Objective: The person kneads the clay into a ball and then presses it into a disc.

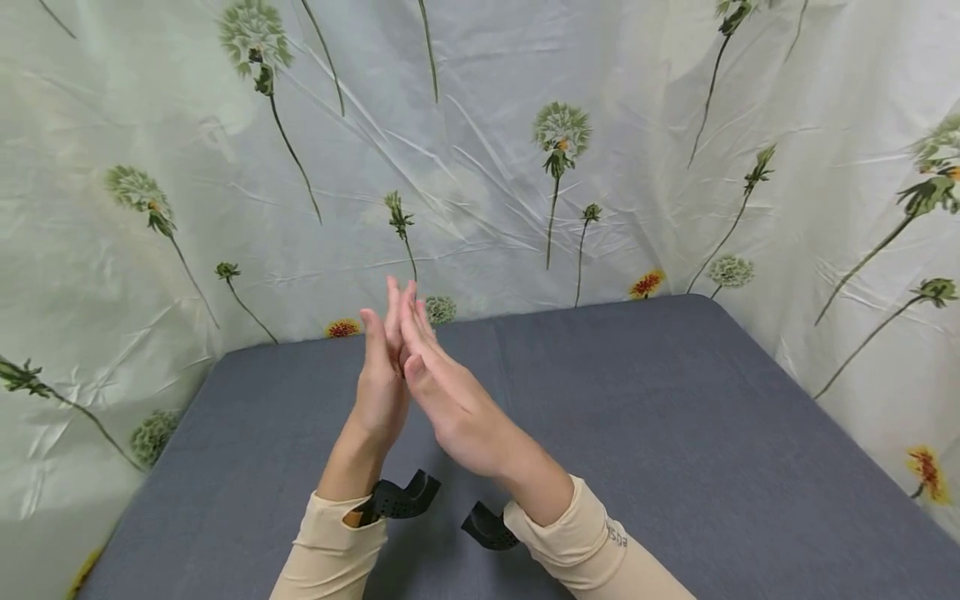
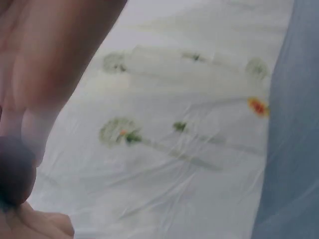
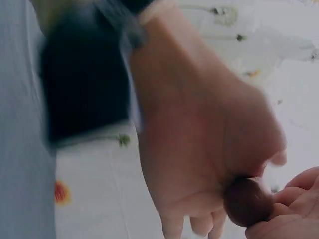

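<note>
Palm to palm, my left hand point(image 1: 381, 392) and right hand point(image 1: 465, 417) meet above the table, with straight fingers pointing up and away. Between the palms sits a small dark brown ball point(image 3: 246, 201), smooth and round. It touches the left palm and the base of the right hand's fingers in the right wrist view. The left wrist view shows the ball point(image 2: 16, 172) at its left edge, partly cut off. From the head view the hands hide nearly all of it. What the ball is made of cannot be told.
A dark grey padded table point(image 1: 637, 433) lies under the hands. Behind it and at both sides hangs a pale curtain point(image 1: 480, 167) printed with dandelions and flowers. Black camera mounts point(image 1: 405, 497) are strapped at both wrists, close to each other.
</note>
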Tool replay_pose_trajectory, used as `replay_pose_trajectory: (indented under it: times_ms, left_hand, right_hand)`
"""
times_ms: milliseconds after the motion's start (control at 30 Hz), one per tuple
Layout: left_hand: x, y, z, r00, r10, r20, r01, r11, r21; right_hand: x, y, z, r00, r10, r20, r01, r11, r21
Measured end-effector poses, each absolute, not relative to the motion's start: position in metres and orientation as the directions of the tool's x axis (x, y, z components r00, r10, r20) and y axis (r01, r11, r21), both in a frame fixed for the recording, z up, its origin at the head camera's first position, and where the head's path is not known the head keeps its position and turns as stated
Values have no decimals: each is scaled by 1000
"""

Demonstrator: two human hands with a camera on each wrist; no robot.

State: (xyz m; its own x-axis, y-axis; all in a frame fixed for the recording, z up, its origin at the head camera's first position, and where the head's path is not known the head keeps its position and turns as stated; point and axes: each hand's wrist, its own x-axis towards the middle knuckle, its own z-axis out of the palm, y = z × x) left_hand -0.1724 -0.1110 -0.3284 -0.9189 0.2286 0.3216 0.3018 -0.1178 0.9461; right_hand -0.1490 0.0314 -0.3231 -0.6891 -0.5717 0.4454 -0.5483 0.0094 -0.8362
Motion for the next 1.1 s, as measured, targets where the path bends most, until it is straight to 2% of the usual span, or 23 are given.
replay_pose_trajectory:
  times_ms: [100,267,367,533,700,833,933,1100]
  left_hand:
    - [-167,-96,-330,-894,314,320,302,-104,948]
    - [-153,-79,-324,-864,380,331,339,-50,940]
    - [-147,-82,-320,-872,326,366,374,-42,927]
    - [-148,-102,-313,-877,187,444,434,-92,896]
    - [-158,-122,-312,-896,112,430,419,-108,901]
    - [-165,-126,-316,-926,111,360,346,-128,930]
    - [-168,-119,-322,-933,158,324,303,-140,943]
    - [-163,-99,-326,-901,279,332,306,-133,943]
  right_hand:
    - [-158,40,-322,-716,-502,484,-563,8,-826]
    - [-173,49,-326,-769,-449,455,-489,-47,-871]
    - [-176,45,-330,-767,-493,410,-443,-55,-895]
    - [-168,30,-336,-721,-611,326,-393,-26,-919]
    - [-152,20,-336,-668,-681,300,-439,36,-898]
    - [-142,22,-332,-661,-676,325,-492,63,-868]
    - [-139,27,-326,-665,-636,390,-537,45,-842]
    - [-147,41,-319,-693,-533,485,-576,4,-818]
